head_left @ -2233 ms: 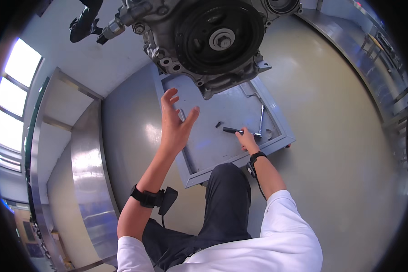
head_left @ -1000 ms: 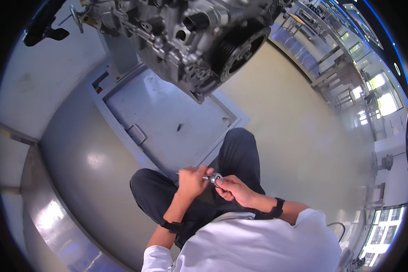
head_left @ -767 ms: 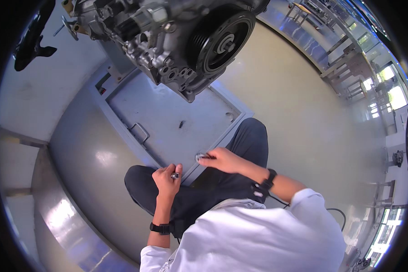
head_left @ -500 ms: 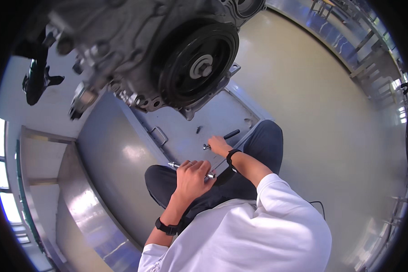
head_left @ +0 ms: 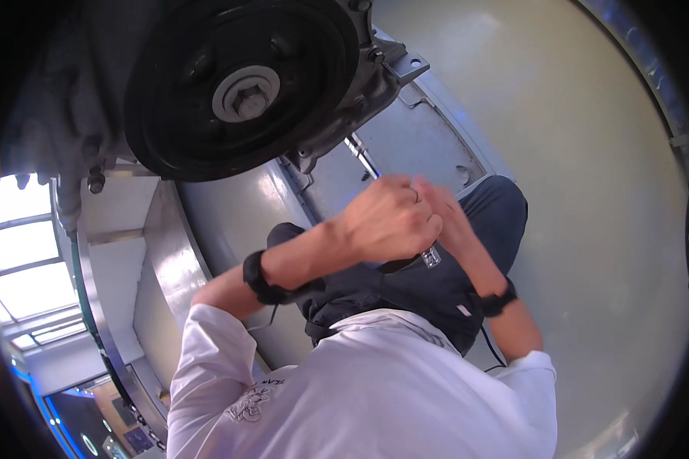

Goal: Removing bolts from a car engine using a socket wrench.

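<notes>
Hands (head_left: pixel 396 218) together at chrome tool (head_left: pixel 364 157), engine (head_left: pixel 184 115) partly hiding tray (head_left: pixel 429 145)

I see the person's left hand (head_left: pixel 394 218) curled in a fist around a shiny rod (head_left: pixel 364 157), which pokes out toward eleven o'clock. A shiny metal end (head_left: pixel 431 258) sticks out at five o'clock from the hands. The right hand (head_left: pixel 452 223) is close by the left one, too blurry to tell its grip. A big black wheel (head_left: pixel 168 99) with a fat bolt (head_left: pixel 250 102) in its middle sits at ten o'clock, the grey tray (head_left: pixel 413 145) at twelve, bright windows (head_left: pixel 27 268) at nine.
</notes>
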The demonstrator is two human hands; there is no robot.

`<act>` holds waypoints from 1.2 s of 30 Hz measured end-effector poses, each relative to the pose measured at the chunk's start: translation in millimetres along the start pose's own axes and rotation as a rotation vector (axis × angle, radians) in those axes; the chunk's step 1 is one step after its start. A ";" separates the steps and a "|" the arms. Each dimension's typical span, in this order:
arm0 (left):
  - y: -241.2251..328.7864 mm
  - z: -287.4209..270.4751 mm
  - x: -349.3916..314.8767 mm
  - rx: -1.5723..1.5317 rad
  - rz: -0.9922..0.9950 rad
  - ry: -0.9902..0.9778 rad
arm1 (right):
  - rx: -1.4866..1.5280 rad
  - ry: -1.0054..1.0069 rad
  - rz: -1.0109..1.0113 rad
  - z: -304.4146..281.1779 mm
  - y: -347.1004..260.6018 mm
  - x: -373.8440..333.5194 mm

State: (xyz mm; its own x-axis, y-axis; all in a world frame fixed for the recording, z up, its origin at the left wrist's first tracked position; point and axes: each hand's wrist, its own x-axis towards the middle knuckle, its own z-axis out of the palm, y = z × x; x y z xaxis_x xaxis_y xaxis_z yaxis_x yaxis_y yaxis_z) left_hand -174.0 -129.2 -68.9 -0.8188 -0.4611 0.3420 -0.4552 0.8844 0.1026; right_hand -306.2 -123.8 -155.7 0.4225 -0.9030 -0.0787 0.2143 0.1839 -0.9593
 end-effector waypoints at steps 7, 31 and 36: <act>-28.8 -7.8 25.2 -0.047 0.160 -0.109 | 0.208 0.068 0.170 9.4 -61.1 -39.1; 26.7 19.7 -27.6 -1.292 -0.794 0.802 | -0.681 0.540 -0.382 42.9 -60.0 -51.4; 16.7 21.7 -14.5 -1.809 -0.822 0.620 | -0.371 0.545 -0.140 58.7 -64.4 -53.2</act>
State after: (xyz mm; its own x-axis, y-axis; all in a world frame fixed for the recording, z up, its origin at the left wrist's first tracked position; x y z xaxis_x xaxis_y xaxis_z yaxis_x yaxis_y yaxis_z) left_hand -177.3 -109.2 -92.4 -0.2762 -0.9567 -0.0920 0.5226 -0.2299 0.8210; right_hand -290.8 -64.8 -73.9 -0.1125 -0.9934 0.0210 -0.1232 -0.0070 -0.9924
